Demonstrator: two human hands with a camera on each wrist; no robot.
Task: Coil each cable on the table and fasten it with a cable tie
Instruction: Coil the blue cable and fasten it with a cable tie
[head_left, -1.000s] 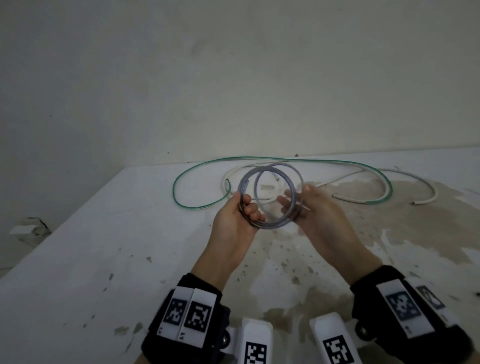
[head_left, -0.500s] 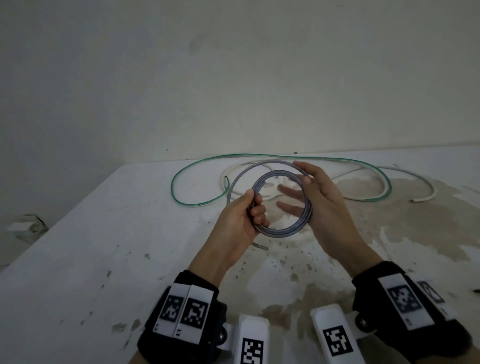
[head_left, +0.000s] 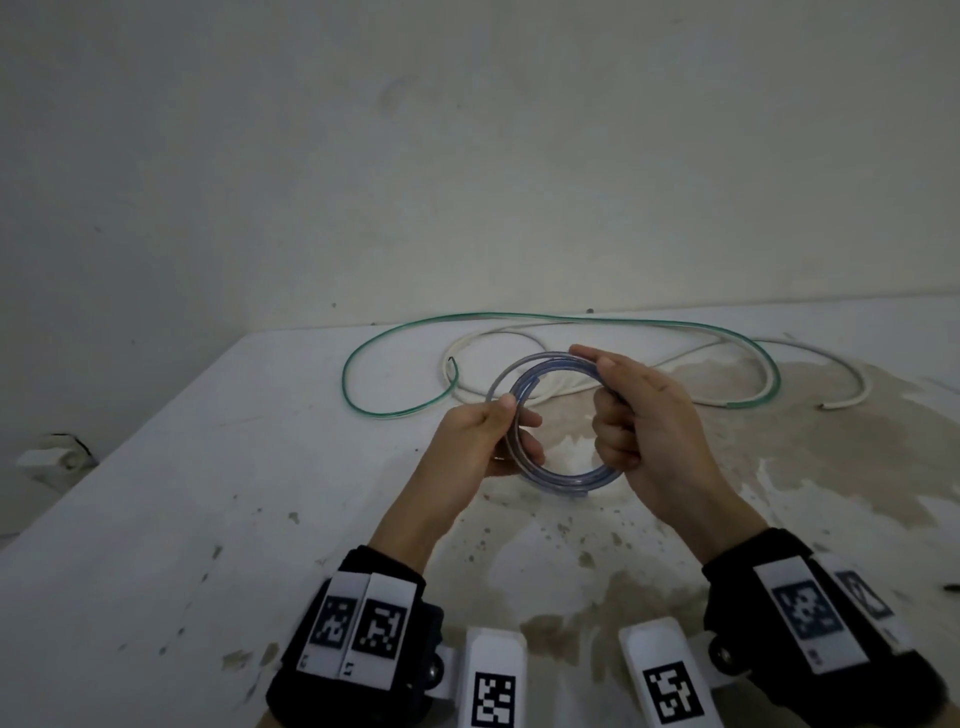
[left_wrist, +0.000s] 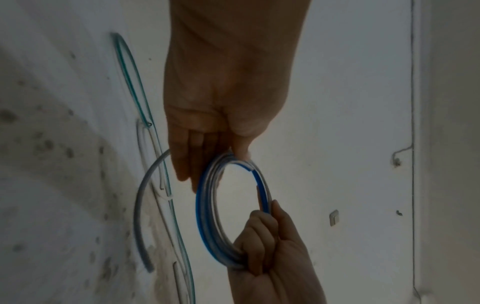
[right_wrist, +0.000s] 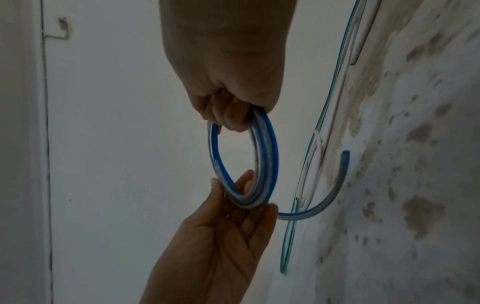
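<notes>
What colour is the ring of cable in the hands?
The coiled cable is clear with a blue stripe, best seen from the right wrist.

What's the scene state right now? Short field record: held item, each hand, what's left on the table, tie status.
held item: blue-striped clear cable, coiled, lifted above the table
left hand: grips coil's left side
right hand: grips coil's right side
free end: one tail sticks out of the coil
on table: green cable, white cable, both uncoiled
cable tie: none visible

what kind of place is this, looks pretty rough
Probably a bare workroom or an unfinished utility space, not a fitted workshop. The white table is stained and chipped, the wall behind it is plain and scuffed, and loose green and white cables lie across it.
</notes>
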